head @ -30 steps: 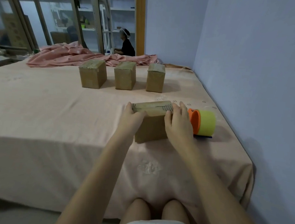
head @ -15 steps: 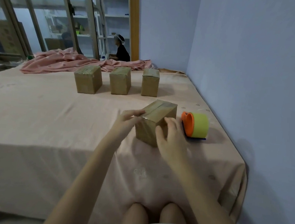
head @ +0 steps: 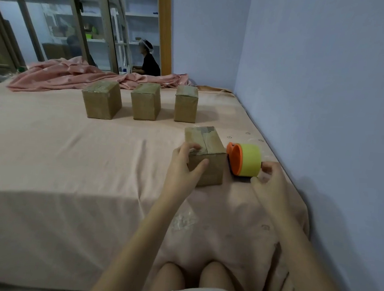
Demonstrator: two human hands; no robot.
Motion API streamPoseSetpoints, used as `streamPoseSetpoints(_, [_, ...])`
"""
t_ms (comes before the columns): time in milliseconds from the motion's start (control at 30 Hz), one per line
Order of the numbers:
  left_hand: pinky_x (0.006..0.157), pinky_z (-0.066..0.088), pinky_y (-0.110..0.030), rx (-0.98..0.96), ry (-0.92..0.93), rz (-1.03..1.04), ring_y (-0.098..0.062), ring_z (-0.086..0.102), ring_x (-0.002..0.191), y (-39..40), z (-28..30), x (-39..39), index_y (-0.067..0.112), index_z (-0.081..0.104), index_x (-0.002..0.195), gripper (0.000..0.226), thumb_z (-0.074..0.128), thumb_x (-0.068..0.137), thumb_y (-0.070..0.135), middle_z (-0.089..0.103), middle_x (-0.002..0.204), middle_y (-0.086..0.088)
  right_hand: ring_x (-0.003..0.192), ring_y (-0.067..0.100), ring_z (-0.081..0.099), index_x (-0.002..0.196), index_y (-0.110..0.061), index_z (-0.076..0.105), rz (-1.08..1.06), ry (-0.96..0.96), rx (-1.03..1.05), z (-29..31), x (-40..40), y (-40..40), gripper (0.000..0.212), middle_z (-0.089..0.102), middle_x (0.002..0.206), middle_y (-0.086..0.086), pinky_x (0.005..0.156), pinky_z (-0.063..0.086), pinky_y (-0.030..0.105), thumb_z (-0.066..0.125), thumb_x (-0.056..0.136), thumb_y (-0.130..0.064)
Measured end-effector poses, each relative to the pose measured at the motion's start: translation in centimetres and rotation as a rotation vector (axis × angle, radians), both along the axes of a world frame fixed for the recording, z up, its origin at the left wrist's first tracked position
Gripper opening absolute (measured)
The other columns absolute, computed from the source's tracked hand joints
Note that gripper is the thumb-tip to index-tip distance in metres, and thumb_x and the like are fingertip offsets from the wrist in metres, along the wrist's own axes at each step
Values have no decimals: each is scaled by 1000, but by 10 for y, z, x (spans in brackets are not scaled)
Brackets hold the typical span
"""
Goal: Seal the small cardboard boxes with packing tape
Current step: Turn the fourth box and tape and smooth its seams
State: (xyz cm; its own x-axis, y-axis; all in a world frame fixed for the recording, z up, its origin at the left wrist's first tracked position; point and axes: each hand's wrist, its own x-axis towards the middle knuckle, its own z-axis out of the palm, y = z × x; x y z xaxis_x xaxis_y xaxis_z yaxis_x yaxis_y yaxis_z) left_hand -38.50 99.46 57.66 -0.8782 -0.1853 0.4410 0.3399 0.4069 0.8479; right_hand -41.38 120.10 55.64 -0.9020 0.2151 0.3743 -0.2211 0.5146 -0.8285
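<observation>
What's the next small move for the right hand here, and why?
Probably close the right hand around the tape dispenser and lift it toward the near box. Its fingers sit at the yellow roll's edge without a clear grip, the left hand already holds the box at its near top corner, and the dispenser lies right beside it on the bed.
</observation>
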Motion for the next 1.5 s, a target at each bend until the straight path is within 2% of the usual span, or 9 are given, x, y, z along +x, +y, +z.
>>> streamPoseSetpoints(133, [91, 51, -40, 67, -21, -62, -15, 56, 111, -2, -4, -1, 39, 47, 111, 37, 67, 86, 19, 51, 120, 7, 91, 11, 57, 114, -20, 50, 167, -104, -34, -18, -13, 3, 43, 55, 98, -9, 73, 46, 26, 65, 78, -4])
streamPoseSetpoints(233, [86, 52, -20, 160, -44, -127, -19, 55, 115, -6, -3, -1, 44, 40, 114, 52, 66, 86, 9, 47, 119, 25, 91, 16, 59, 107, -25, 51, 219, -132, 29, -22, -22, 2, 37, 60, 98, -2, 73, 48, 32, 67, 78, -9])
streamPoseSetpoints(433, [93, 43, -15, 166, -131, -158, -17, 39, 132, -15, -6, -6, 23, 12, 150, 82, 63, 88, 8, 28, 140, 20, 87, 15, 58, 102, -18, 62, 268, -31, 133, -15, -17, 1, 27, 62, 91, -6, 65, 40, 19, 69, 79, -5])
streamPoseSetpoints(567, [114, 24, -31, -32, -108, 20, -12, 18, 143, -15, 1, 1, 23, 12, 151, 89, 69, 84, 19, 20, 155, 10, 85, 12, 61, 105, -16, 63, 223, 26, 59, 7, 1, 2, 26, 66, 94, -2, 73, 47, 23, 70, 80, -9])
streamPoseSetpoints(767, [112, 1, -12, -443, 296, 111, -11, 3, 145, 14, 36, 30, 14, 31, 146, 82, 69, 77, 36, 18, 153, 9, 76, -10, 61, 98, -23, 64, 251, 236, -194, 70, 44, 1, 27, 66, 86, -19, 69, 45, 5, 68, 80, -3])
streamPoseSetpoints(933, [117, 14, -29, -541, 241, -56, -9, 8, 145, 53, 48, 48, 18, 19, 149, 102, 73, 71, 53, 25, 155, 4, 88, 12, 67, 100, -14, 66, 422, 351, -283, 109, 77, -2, 21, 72, 92, -5, 79, 52, 21, 68, 81, -4])
streamPoseSetpoints(1067, [100, 41, -34, -355, 380, 9, -13, 48, 122, 63, 64, 52, 14, 46, 134, 73, 78, 72, 36, 57, 129, 3, 83, 9, 67, 97, -17, 65, 485, 401, -416, 121, 87, -8, 19, 72, 86, -10, 68, 53, 18, 69, 78, -17])
streamPoseSetpoints(1200, [82, 49, -32, -269, 352, -46, -11, 54, 98, 66, 69, 56, 13, 54, 119, 57, 80, 71, 31, 62, 108, 3, 80, 6, 66, 95, -20, 63, 493, 386, -423, 120, 85, -14, 17, 71, 83, -12, 63, 51, 15, 60, 81, -30])
streamPoseSetpoints(1500, [88, 49, -48, -95, 265, -366, -23, 55, 108, 37, 72, 52, 5, 49, 131, 55, 67, 79, -2, 54, 116, -12, 95, -6, 57, 107, -40, 55, 488, 295, 100, 100, 76, -14, 40, 62, 96, -26, 74, 41, 1, 63, 68, -47])
